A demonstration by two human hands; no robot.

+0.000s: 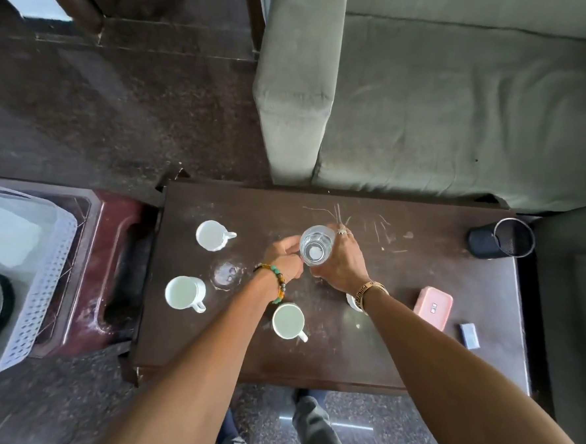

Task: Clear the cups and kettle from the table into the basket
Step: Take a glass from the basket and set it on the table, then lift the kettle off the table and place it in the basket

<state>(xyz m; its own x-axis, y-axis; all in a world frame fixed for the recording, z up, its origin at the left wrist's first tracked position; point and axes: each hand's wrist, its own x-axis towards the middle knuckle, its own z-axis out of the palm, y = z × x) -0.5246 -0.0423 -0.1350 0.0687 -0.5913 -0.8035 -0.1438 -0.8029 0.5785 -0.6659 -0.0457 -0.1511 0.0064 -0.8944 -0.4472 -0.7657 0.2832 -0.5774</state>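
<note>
Clear drinking glass [316,250]: mid-frame, above the dark brown wooden table [429,333], seen from over its open mouth; held between both hands.
Right hand [340,268]: wrapped around the glass from the right and near side, rings on the fingers, a printed band at the wrist.
Left hand [285,258]: fingers curled against the glass's left side, grip partly hidden; beaded bracelet on the wrist.
Second clear glass [226,271]: standing on the table just left of the left hand.
White cup with scalloped rim [213,235]: upper left of the tabletop, handle to the right.
White mug [185,292]: left edge of the table, handle toward the bottom right.
Another white mug [288,321]: lower centre, beneath the left forearm.
White perforated plastic basket [44,271]: far left of frame, on a maroon stool [114,232], well apart from the glass.
Pink rectangular case [433,307]: right of the right wrist.
Black mesh holder [502,242]: on its side at the table's right end.
Grey-green sofa [448,92]: upper right.
</note>
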